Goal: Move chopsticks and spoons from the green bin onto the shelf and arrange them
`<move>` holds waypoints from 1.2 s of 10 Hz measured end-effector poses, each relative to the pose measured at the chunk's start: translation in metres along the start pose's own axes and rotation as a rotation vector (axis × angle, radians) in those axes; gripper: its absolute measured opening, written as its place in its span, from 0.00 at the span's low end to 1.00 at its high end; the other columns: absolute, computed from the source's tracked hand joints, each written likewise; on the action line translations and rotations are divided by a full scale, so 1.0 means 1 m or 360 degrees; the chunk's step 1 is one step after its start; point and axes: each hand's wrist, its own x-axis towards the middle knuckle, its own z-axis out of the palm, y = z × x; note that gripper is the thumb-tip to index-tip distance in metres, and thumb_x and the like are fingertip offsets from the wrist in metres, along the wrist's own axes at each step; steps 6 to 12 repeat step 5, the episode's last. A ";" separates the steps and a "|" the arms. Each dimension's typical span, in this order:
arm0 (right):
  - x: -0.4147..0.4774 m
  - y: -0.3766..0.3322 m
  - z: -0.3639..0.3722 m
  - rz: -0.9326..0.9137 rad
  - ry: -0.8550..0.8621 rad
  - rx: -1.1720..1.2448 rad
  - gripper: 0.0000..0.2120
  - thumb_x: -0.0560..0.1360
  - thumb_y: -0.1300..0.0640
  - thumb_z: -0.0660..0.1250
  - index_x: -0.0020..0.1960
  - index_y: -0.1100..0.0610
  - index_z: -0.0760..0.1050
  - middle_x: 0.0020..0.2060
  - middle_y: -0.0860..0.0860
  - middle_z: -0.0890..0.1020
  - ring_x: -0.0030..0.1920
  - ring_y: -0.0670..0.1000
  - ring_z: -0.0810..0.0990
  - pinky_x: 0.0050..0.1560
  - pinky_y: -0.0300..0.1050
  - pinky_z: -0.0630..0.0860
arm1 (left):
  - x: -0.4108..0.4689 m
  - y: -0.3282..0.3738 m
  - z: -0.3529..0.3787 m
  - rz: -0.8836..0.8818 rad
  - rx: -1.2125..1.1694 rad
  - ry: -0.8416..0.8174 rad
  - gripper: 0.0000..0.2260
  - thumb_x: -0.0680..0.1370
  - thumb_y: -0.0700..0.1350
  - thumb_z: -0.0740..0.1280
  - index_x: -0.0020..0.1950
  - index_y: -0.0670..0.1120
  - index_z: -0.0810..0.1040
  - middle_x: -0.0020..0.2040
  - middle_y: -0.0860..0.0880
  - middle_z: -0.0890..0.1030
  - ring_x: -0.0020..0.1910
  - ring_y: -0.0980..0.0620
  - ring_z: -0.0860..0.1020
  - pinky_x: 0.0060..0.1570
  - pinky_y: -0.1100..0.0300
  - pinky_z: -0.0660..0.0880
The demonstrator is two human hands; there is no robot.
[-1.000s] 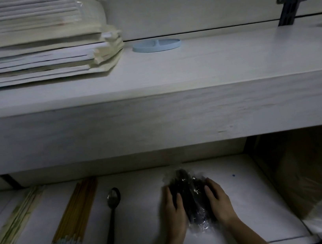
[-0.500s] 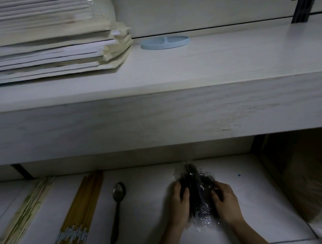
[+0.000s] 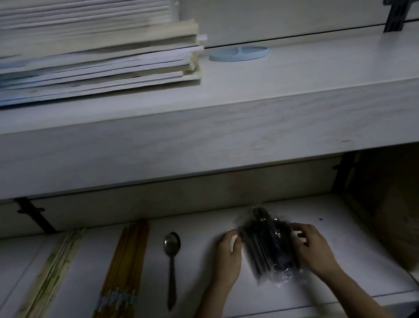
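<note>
The upper shelf (image 3: 273, 82) fills the top half of what I see, a thick pale wood board with a tall stack of papers (image 3: 81, 55) piled at its left end. Below it runs the lower shelf (image 3: 218, 303), white and dim, where I am working. Past its right end stands a cardboard box (image 3: 409, 211) with clear plastic over its near part. Towards the left end of the lower shelf lie the pale chopsticks (image 3: 50, 278), a bundle slanting from the back down to the front edge, and just right of them the yellow chopsticks (image 3: 122, 273), slanting the same way, apart from the pale ones. Right of the middle lies a clear plastic bag (image 3: 267, 245) of dark, long utensils; I cannot tell whether they are spoons. My left hand (image 3: 228, 254) is against its left side and my right hand (image 3: 312, 248) against its right side, and my fingers (image 3: 297, 228) on both are curled onto the plastic, holding the bag between them on the shelf. A single metal spoon (image 3: 172, 266) lies between the yellow chopsticks and my left hand, bowl towards the back, touching neither. At the back edge of the upper shelf, just right of the papers, sits a flat blue disc (image 3: 238, 54).
</note>
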 end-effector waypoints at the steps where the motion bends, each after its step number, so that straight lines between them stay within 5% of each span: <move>1: -0.018 -0.030 -0.008 -0.0069 -0.0019 -0.0015 0.13 0.78 0.61 0.61 0.61 0.58 0.75 0.59 0.56 0.76 0.57 0.55 0.76 0.58 0.50 0.75 | -0.014 0.006 -0.041 0.0123 0.0023 0.0013 0.11 0.80 0.40 0.59 0.61 0.44 0.76 0.61 0.48 0.76 0.62 0.53 0.74 0.58 0.69 0.67; 3: -0.079 -0.121 -0.035 -0.0387 -0.0102 -0.0018 0.09 0.77 0.55 0.62 0.54 0.46 0.77 0.48 0.43 0.81 0.49 0.44 0.80 0.45 0.31 0.73 | -0.072 0.040 -0.157 0.0486 -0.0030 0.0071 0.09 0.79 0.39 0.61 0.46 0.52 0.77 0.46 0.55 0.81 0.47 0.58 0.80 0.48 0.69 0.75; 4: -0.117 -0.178 -0.049 -0.0591 -0.0070 0.0143 0.09 0.71 0.37 0.60 0.48 0.35 0.76 0.45 0.36 0.82 0.50 0.37 0.80 0.52 0.37 0.77 | -0.111 0.072 -0.221 0.0660 -0.0092 0.0120 0.10 0.79 0.38 0.61 0.46 0.51 0.77 0.39 0.57 0.82 0.42 0.61 0.80 0.43 0.72 0.75; 5: -0.163 -0.234 -0.069 -0.0941 0.0005 0.0409 0.20 0.66 0.28 0.58 0.52 0.34 0.76 0.50 0.36 0.82 0.52 0.35 0.80 0.53 0.28 0.74 | -0.152 0.109 -0.280 0.0968 -0.0168 0.0193 0.06 0.77 0.45 0.62 0.48 0.52 0.77 0.44 0.55 0.82 0.43 0.61 0.80 0.44 0.71 0.76; 12: -0.163 -0.234 -0.069 -0.0941 0.0005 0.0409 0.20 0.66 0.28 0.58 0.52 0.34 0.76 0.50 0.36 0.82 0.52 0.35 0.80 0.53 0.28 0.74 | -0.152 0.109 -0.280 0.0968 -0.0168 0.0193 0.06 0.77 0.45 0.62 0.48 0.52 0.77 0.44 0.55 0.82 0.43 0.61 0.80 0.44 0.71 0.76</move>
